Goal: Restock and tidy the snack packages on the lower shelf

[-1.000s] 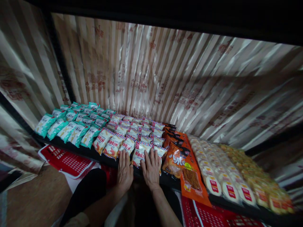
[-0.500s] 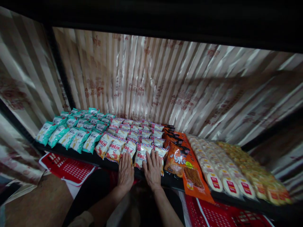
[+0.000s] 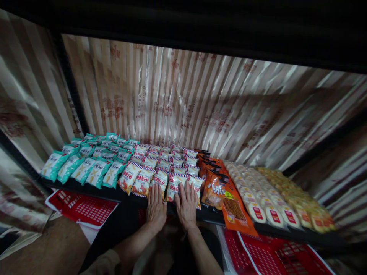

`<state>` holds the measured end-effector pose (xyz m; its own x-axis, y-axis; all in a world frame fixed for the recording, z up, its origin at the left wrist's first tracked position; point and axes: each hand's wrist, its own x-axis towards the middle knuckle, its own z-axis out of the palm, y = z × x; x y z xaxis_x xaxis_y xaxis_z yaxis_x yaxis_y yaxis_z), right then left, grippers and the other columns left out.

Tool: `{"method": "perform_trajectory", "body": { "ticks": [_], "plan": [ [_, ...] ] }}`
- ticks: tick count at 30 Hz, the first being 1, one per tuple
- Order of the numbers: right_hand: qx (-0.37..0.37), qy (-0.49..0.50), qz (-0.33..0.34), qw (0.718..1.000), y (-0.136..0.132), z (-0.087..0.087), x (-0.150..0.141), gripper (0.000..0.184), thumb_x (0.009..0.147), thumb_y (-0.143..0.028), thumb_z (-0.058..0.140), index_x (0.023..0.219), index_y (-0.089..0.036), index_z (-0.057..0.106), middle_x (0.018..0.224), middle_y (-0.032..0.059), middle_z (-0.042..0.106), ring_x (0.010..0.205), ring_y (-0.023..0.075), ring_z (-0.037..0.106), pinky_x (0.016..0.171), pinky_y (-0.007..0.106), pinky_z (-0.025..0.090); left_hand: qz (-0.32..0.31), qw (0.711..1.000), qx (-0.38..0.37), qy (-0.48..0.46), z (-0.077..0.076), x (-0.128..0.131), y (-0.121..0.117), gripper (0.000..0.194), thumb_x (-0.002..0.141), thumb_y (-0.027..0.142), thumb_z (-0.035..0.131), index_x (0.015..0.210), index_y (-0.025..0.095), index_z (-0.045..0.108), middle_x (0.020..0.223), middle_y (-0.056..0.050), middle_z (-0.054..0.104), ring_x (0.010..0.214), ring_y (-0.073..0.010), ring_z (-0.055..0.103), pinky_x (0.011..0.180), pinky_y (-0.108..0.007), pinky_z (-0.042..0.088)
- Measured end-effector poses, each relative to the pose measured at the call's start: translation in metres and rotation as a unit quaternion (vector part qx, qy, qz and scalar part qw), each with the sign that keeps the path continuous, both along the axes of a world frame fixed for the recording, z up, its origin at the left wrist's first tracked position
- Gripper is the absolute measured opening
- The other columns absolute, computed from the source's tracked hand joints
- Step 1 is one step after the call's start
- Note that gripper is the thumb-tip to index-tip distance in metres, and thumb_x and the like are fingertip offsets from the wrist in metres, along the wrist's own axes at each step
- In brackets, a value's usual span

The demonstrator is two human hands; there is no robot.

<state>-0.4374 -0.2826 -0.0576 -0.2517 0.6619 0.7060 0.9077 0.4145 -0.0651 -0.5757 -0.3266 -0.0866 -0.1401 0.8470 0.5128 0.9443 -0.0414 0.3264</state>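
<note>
Rows of white snack bags with striped edges and red print (image 3: 139,182) cover the middle of a black shelf (image 3: 126,196). My left hand (image 3: 156,208) lies with fingers stretched against the lower front of one bag (image 3: 159,179). Beside it, my right hand (image 3: 186,204) rests flat, fingers slightly spread, on the front of two neighbouring bags (image 3: 175,183). Neither hand is wrapped around a bag. Teal snack bags (image 3: 97,172) stand in rows to the left. Just right of the white bags are orange snack packs (image 3: 212,190).
A flat orange pack with brown sticks (image 3: 235,214) lies on the shelf. Rows of round white packaged items (image 3: 256,212) and yellowish packs (image 3: 305,217) fill the right. Red baskets (image 3: 86,208) sit below the shelf. A dark beam (image 3: 200,30) crosses overhead, with striped sheeting (image 3: 172,88) behind.
The view has shifted slightly. Both hands stay pressed against the front white bags, and the left has moved a little rightward with the bag it touches.
</note>
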Motion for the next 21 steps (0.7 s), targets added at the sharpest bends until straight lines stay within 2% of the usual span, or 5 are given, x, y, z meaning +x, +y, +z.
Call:
{"method": "perform_trajectory", "body": {
  "ticks": [3,9,15,21],
  "plan": [
    [0.000,-0.008,-0.011,1.000,-0.003,-0.001,-0.002,0.050,0.091,-0.034,0.040,0.139,-0.021,0.035,0.151,0.0103,0.019,0.139,0.0290,0.011,0.104,0.048,0.024,-0.005,1.000,-0.012,0.001,0.001,-0.001,0.000,0.064,0.086,0.018,0.036,0.144,0.007,0.013,0.150,-0.016,0.018,0.139,-0.0255,0.012,0.110,-0.046,0.025],
    [-0.021,-0.016,-0.048,0.999,-0.002,-0.006,-0.008,0.048,0.092,-0.034,0.039,0.138,-0.021,0.037,0.149,0.0106,0.025,0.139,0.0292,0.010,0.104,0.048,0.025,-0.009,0.999,-0.033,0.008,0.004,-0.003,0.001,0.057,0.085,0.018,0.034,0.140,0.003,0.026,0.148,-0.018,0.024,0.138,-0.0267,0.016,0.110,-0.046,0.025],
    [-0.027,-0.002,-0.051,0.998,-0.002,-0.009,-0.012,0.053,0.093,-0.033,0.036,0.144,-0.024,0.023,0.151,0.0096,0.018,0.139,0.0289,0.007,0.104,0.049,0.025,-0.026,0.999,-0.027,-0.010,0.005,-0.006,-0.001,0.061,0.084,0.016,0.037,0.142,0.004,0.021,0.149,-0.017,0.020,0.139,-0.0269,0.010,0.110,-0.047,0.024],
    [-0.017,0.010,-0.055,0.998,-0.004,-0.005,-0.012,0.055,0.091,-0.039,0.038,0.143,-0.023,0.026,0.151,0.0116,0.017,0.138,0.0313,0.011,0.103,0.051,0.027,-0.025,0.999,0.016,-0.016,0.001,-0.007,0.001,0.061,0.086,0.018,0.036,0.143,0.006,0.018,0.150,-0.017,0.018,0.139,-0.0263,0.005,0.111,-0.049,0.023]
  ]
}}
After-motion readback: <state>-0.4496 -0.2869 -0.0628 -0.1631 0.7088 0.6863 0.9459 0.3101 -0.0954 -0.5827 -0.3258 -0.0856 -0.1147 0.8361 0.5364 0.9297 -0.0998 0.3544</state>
